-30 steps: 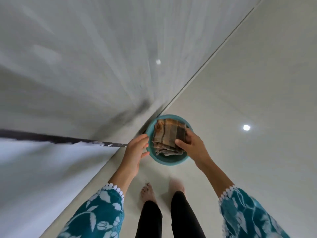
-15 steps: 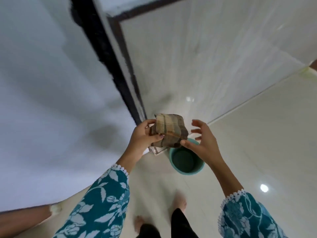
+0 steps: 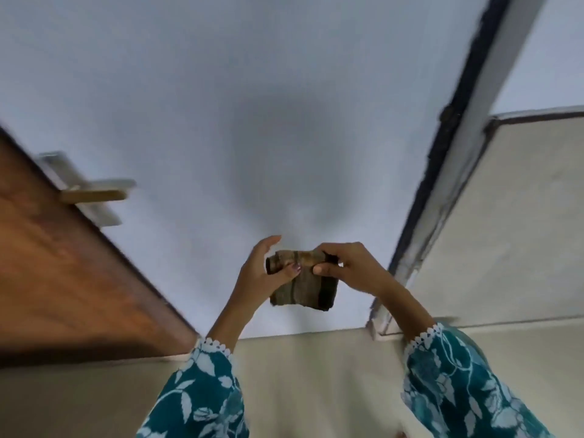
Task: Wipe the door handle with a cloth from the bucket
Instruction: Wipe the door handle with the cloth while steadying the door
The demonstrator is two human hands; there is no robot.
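Note:
A folded brown checked cloth [image 3: 301, 287] hangs in front of a pale wall, held up by both hands. My left hand [image 3: 264, 271] grips its left end with the thumb across it. My right hand [image 3: 349, 268] pinches its top right edge. A brown wooden door [image 3: 63, 270] fills the left side. Its metal lever handle [image 3: 94, 194] sticks out from the door edge at the upper left, well away from the cloth. The bucket is out of view.
The pale wall [image 3: 252, 105] carries a dark shadow above my hands. A dark-edged white frame [image 3: 455, 147] runs diagonally at the right, with a beige panel [image 3: 518, 232] beyond it. Beige floor [image 3: 316, 380] lies below.
The cloth came out of the teal bucket and rose in both hands. The view swung up and left, so the bucket dropped out of sight and the door with its handle appeared.

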